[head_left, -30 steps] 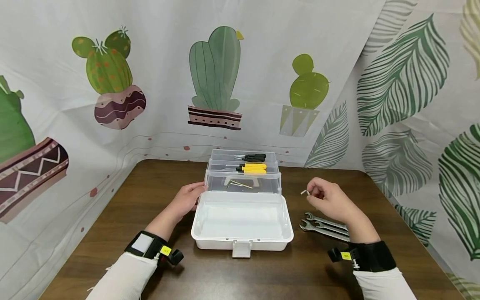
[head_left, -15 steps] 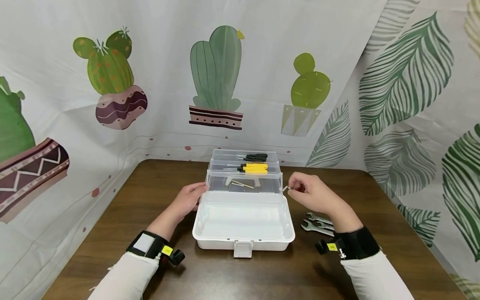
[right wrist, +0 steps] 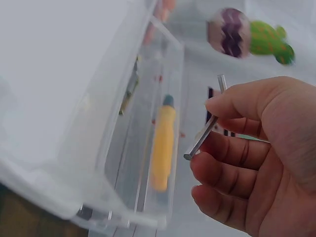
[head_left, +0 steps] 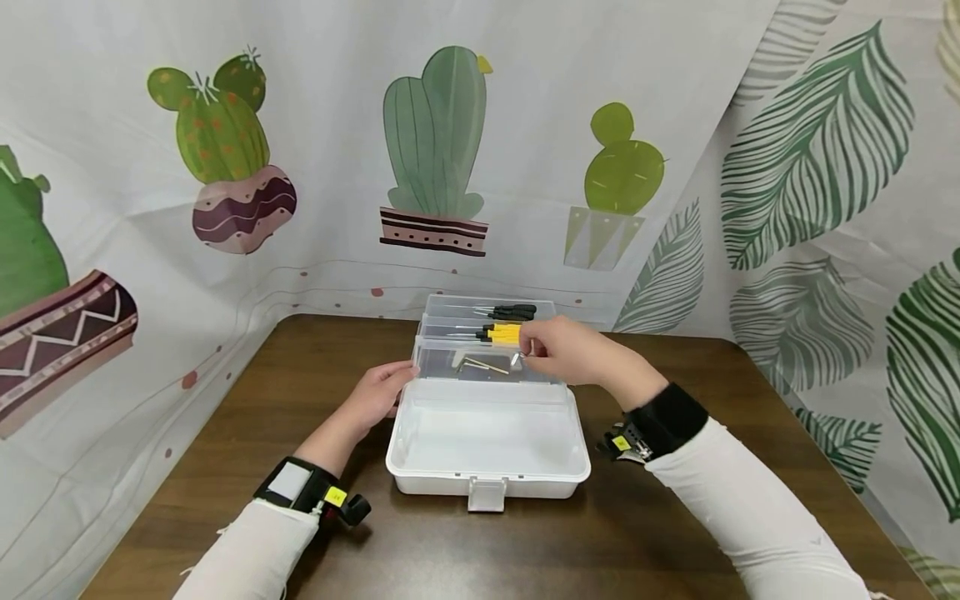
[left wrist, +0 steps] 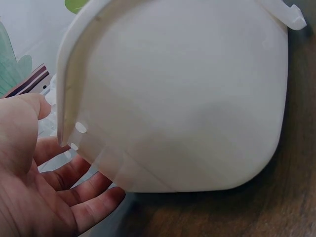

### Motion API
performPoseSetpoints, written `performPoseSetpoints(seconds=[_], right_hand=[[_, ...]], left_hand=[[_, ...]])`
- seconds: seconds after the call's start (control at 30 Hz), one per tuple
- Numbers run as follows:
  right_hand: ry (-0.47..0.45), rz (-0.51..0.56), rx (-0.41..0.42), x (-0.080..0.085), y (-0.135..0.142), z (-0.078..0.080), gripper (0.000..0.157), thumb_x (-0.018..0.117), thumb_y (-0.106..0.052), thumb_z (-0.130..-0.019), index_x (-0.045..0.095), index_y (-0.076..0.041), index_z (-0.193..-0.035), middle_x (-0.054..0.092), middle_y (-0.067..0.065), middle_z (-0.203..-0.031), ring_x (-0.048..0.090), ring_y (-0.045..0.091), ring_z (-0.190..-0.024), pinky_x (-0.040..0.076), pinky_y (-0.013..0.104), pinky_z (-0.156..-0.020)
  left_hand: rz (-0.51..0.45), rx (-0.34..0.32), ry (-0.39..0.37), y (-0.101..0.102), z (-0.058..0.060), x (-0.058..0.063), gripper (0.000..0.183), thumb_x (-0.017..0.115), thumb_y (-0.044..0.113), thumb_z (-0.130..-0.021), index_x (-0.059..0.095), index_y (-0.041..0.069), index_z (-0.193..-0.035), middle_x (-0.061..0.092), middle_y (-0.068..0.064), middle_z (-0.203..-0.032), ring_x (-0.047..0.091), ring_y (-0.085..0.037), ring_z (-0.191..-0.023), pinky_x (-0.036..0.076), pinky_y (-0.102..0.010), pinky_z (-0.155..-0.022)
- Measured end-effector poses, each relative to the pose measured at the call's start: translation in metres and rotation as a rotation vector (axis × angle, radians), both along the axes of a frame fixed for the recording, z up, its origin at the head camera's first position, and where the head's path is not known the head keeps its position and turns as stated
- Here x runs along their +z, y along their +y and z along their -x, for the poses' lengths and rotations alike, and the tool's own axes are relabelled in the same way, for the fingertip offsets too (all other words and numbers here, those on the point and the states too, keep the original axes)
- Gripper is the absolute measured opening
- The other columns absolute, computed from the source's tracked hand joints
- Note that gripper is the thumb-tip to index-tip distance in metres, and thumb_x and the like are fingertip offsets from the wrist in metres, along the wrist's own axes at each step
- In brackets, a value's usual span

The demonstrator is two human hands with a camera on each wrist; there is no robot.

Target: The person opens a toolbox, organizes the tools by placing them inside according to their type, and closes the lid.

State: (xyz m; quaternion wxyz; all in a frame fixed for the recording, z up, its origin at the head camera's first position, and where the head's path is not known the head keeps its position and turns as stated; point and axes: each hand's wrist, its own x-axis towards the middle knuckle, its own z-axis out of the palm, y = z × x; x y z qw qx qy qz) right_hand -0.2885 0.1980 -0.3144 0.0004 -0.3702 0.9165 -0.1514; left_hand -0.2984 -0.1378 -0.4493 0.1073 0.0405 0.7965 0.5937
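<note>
In the head view my right hand [head_left: 566,350] is hanging over the right end of the near tray [head_left: 431,363], and the bent metal key [right wrist: 200,140] is showing there as little more than a silver glint; the right wrist view is giving away its shape. My thumb and index finger are pinching it, while my other fingers are curling loosely. The left wrist view is showing the broad white side of the toolbox [head_left: 420,484] and the fingers of my left hand [head_left: 371,396] spreading behind it; thumb and fingers are holding the clear left edge of the near tray.

The key is looking smooth and silvery, its two straight ends sticking out at an angle, one tip faceted; my thumb is covering the bend.

I am counting one toolbox standing open on the tabletop [head_left: 480,558], one latch [head_left: 487,495] on its near side, and three clear trays rising toward the far side. The near tray is holding at least two brass-coloured rods [head_left: 487,366], the middle one at least two yellow-handled screwdrivers [head_left: 502,335], the far one at least two black-handled screwdrivers [head_left: 513,312].
</note>
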Motion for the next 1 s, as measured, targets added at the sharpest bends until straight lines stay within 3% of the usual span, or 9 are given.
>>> performPoseSetpoints(seconds=[0.2,0.43,0.53,0.67,0.77,1.0], right_hand=[[0.016,-0.147,0.058,-0.001,-0.037,0.006,0.008,0.062,-0.013,-0.099,0.062,-0.016,-0.092,0.054,-0.004,-0.073,0.041,0.010,-0.062,0.036,0.026,-0.061],[0.037,-0.341,0.030,-0.010,-0.077,0.012,0.012,0.062,-0.013,-0.097,0.061,-0.018,-0.087,0.057,-0.005,-0.078,0.047,0.011,-0.068,0.039,0.026,-0.063],[0.040,-0.439,0.007,-0.017,-0.090,0.015,0.008,0.061,-0.011,-0.098,0.067,-0.017,-0.096,0.064,-0.003,-0.085,0.050,0.012,-0.071,0.043,0.027,-0.065],[0.058,-0.566,-0.019,-0.025,-0.104,0.016,0.022,0.058,-0.009,-0.101,0.072,-0.018,-0.115,0.073,-0.002,-0.102,0.055,0.011,-0.076,0.052,0.026,-0.068],[0.062,-0.604,-0.039,-0.026,-0.112,0.016,0.024,0.060,-0.008,-0.100,0.072,-0.017,-0.119,0.074,-0.002,-0.106,0.058,0.012,-0.077,0.056,0.027,-0.070],[0.072,-0.628,-0.070,-0.021,-0.125,0.015,0.010,0.068,-0.010,-0.097,0.073,-0.016,-0.104,0.072,-0.002,-0.095,0.063,0.013,-0.078,0.060,0.029,-0.075]], left_hand=[[0.000,0.002,-0.004,0.001,-0.001,0.001,0.058,0.049,0.047,-0.107,0.050,0.010,-0.152,0.062,-0.018,-0.142,0.067,-0.028,-0.121,0.061,-0.042,-0.091],[0.002,-0.003,0.000,0.000,0.000,0.000,0.060,0.049,0.047,-0.107,0.049,0.009,-0.153,0.062,-0.019,-0.142,0.068,-0.027,-0.119,0.061,-0.041,-0.090],[-0.001,-0.007,0.001,0.000,0.000,-0.001,0.061,0.049,0.047,-0.107,0.048,0.008,-0.153,0.061,-0.020,-0.143,0.067,-0.028,-0.120,0.061,-0.041,-0.090],[-0.002,-0.009,0.002,-0.001,0.000,-0.002,0.060,0.049,0.047,-0.107,0.048,0.008,-0.153,0.062,-0.020,-0.143,0.067,-0.028,-0.121,0.061,-0.042,-0.091],[0.000,-0.013,0.010,0.000,-0.001,-0.002,0.059,0.048,0.046,-0.107,0.049,0.009,-0.153,0.063,-0.019,-0.141,0.068,-0.028,-0.120,0.061,-0.042,-0.091],[-0.009,-0.019,0.025,0.001,-0.001,-0.002,0.057,0.046,0.044,-0.108,0.049,0.008,-0.152,0.063,-0.020,-0.140,0.069,-0.028,-0.118,0.062,-0.042,-0.088]])
